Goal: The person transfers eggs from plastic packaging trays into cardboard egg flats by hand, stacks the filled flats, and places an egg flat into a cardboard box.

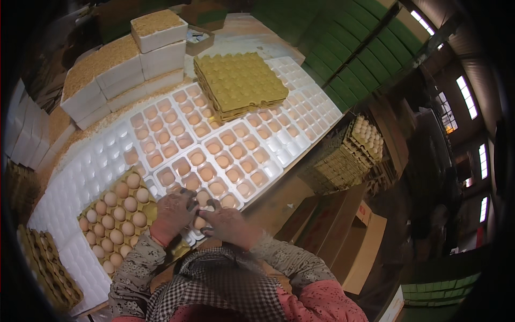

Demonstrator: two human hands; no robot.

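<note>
My right hand (229,223), in a dark-fingered glove, has its fingers around an egg (199,222) at the near edge of a white foam egg tray (242,198). Beside it my left hand (175,209), gloved too, is over the neighbouring cells; whether it holds an egg is hidden. To the left, a yellowish pulp egg tray (149,211) bears rows of brown and pale eggs, with bare cells on its right side. More foam trays (197,139) with one egg per cell lie farther off.
A stack of pulp trays (241,80) rests on the foam trays. Foam boxes of sawdust-like filling (120,72) stand back left, and green cartons (358,52) back right. At right are stacked egg trays (342,161) and an opened cardboard box (366,249). Another pulp tray stack (52,265) is at far left.
</note>
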